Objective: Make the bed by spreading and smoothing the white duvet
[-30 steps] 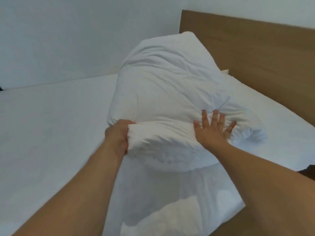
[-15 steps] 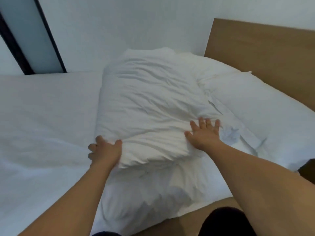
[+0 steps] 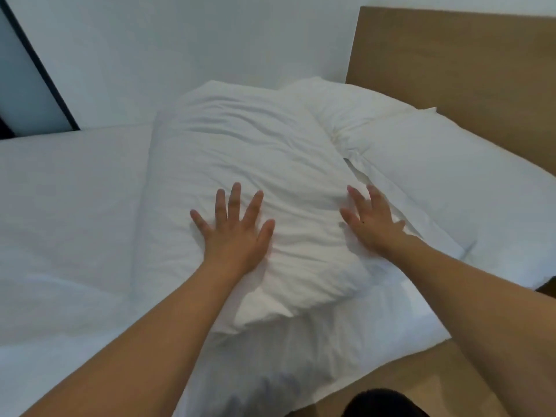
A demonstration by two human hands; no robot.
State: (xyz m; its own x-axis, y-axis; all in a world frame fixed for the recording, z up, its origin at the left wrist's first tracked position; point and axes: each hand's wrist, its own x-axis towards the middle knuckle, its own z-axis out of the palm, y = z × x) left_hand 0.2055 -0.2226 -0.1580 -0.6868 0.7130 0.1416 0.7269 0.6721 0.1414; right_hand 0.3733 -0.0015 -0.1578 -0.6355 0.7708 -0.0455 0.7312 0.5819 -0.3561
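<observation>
Our left hand (image 3: 233,233) lies flat with all five fingers spread wide, palm down on the folded white duvet (image 3: 249,164), gripping nothing. Our right hand (image 3: 371,224) presses on the same bundle's right edge, fingers extended and slightly fanned, also holding nothing (its fingertips dip toward the crease beside the pillows). The duvet sits as a thick, wrinkled, folded bundle in the middle of the view, running from near our hands back toward the white wall (image 3: 180,55), resting on the white sheet (image 3: 66,212) that covers the mattress. Just to the right of it, touching its edge, lie two white pillows: the nearer one (image 3: 451,182) and a farther one (image 3: 346,106) behind it. Both pillows rest against the brown wooden headboard (image 3: 466,70). At the far left, a dark frame (image 3: 42,70) slants down the wall.
</observation>
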